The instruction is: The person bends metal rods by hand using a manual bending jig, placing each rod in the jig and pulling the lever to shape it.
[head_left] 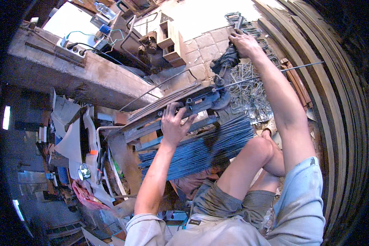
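My right hand [242, 43] is closed around the upper end of a metal lever [238, 26], at the far right. Dark cloth [226, 59] is wrapped round the lever below it. The lever leads down to a bending tool [220, 96] on a narrow steel-topped bench [147, 125]. A thin metal rod [283, 70] passes through the tool and sticks out to the right, under my right forearm. My left hand [175, 123] rests on the bench by the tool's pegs, fingers bent and thumb apart. Nothing shows in its grasp, though the fingertips are partly hidden.
Straight rods [192, 149] lie in a bundle between the bench and my knees. Bent wire frames [248, 88] are heaped beyond the tool. Long planks [328, 82] curve along the right. A low concrete wall [90, 78], a wooden box [171, 43] and a power strip [74, 49] stand left.
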Tool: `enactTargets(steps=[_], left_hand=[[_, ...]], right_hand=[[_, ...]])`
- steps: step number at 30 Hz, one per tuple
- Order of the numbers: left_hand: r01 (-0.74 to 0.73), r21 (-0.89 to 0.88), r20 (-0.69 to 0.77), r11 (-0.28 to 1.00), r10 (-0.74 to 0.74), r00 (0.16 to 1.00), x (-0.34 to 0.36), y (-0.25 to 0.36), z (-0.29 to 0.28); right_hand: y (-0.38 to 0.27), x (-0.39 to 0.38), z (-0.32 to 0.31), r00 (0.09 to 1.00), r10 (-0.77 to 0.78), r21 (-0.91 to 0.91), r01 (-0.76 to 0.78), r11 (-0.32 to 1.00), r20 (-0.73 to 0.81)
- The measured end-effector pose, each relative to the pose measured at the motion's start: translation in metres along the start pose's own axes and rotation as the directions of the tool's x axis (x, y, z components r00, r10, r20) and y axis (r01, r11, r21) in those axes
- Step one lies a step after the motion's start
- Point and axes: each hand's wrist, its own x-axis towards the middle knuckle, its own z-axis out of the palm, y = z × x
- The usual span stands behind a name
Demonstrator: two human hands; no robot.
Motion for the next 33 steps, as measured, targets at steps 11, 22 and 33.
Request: enactTargets(steps=[11, 22, 33], left_hand=[[-0.028, -0.023, -0.038, 0.999, 0.027, 0.999, -0.003, -0.004, 0.0], [-0.028, -0.072, -0.061, 0.997, 0.024, 0.998, -0.007, -0.003, -0.002], [-0.029, -0.079, -0.049, 0.996, 0.025, 0.998, -0.006, -0.003, 0.0]], right_hand=[[0.034, -0.085, -0.004, 0.989, 0.15, -0.195, -0.145, 0.97, 0.008], [-0.019, -0.274, -0.056, 0.964, 0.246, -0.243, -0.263, 0.934, -0.095], [-0.041, -0.309, -0.046, 0.928, 0.333, -0.224, -0.365, 0.904, -0.17]])
